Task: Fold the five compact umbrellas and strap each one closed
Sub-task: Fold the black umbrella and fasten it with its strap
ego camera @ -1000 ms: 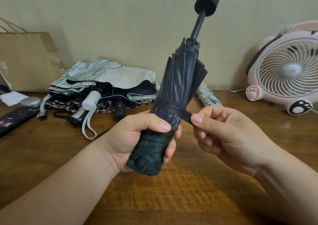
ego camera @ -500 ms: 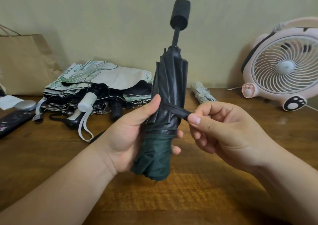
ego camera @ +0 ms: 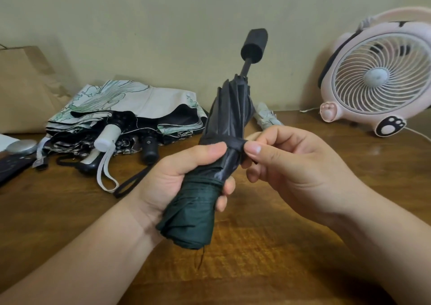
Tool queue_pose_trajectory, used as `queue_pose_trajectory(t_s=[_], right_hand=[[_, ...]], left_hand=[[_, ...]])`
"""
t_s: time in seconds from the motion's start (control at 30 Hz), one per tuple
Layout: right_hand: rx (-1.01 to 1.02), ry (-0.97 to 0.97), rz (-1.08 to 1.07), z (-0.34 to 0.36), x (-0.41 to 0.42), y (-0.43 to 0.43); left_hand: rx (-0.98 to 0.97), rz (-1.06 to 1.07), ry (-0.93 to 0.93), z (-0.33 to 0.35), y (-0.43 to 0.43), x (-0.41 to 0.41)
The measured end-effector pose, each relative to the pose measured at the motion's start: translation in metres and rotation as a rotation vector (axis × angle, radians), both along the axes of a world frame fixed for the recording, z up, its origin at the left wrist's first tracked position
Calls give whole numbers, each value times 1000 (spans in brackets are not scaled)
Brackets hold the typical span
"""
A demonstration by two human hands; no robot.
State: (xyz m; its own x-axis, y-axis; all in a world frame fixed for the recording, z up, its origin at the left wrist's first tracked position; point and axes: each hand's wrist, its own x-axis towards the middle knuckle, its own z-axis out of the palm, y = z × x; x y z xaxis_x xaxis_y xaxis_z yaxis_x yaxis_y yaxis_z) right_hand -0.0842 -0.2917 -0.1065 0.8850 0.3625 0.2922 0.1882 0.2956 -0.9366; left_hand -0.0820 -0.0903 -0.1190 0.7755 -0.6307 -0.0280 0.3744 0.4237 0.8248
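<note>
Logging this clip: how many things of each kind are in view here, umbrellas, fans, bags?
Umbrellas: 4 at least: held dark umbrella, pale rolled umbrella, white-handled umbrella, black-handled umbrella; the pile may hide more.
Fan: 1
Paper bag: 1
Total: 6 at least.

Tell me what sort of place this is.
Probably a room in a home: a wooden table set against a plain wall. A pink desk fan with paw marks, a brown paper bag and a heap of umbrellas sit on it, household things rather than shop fittings.
</note>
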Motion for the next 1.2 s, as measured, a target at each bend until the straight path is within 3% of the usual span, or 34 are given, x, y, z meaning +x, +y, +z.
queue_pose_trajectory(t_s=[0.13, 0.3, 0.47, 0.63, 0.87, 1.03, 1.2], right_hand=[[-12, 4, -8, -1, -1, 0], [-74, 24, -64, 1, -4, 0], [-139, -17, -119, 0, -5, 1], [-51, -45, -87, 0, -3, 0], [-131, -10, -68, -2, -4, 0], [-103, 76, -76, -8, -1, 4], [-176, 34, -98, -5, -1, 1]], left_hand=[[15, 12, -86, 1, 0, -2], [66, -6, 28, 6, 1, -2], [87, -99, -53, 9, -3, -7], [192, 34, 13, 10, -7, -8], [330, -25, 64, 8, 2, -5], [375, 92, -75, 4, -9, -6], [379, 167, -123, 1, -9, -2]])
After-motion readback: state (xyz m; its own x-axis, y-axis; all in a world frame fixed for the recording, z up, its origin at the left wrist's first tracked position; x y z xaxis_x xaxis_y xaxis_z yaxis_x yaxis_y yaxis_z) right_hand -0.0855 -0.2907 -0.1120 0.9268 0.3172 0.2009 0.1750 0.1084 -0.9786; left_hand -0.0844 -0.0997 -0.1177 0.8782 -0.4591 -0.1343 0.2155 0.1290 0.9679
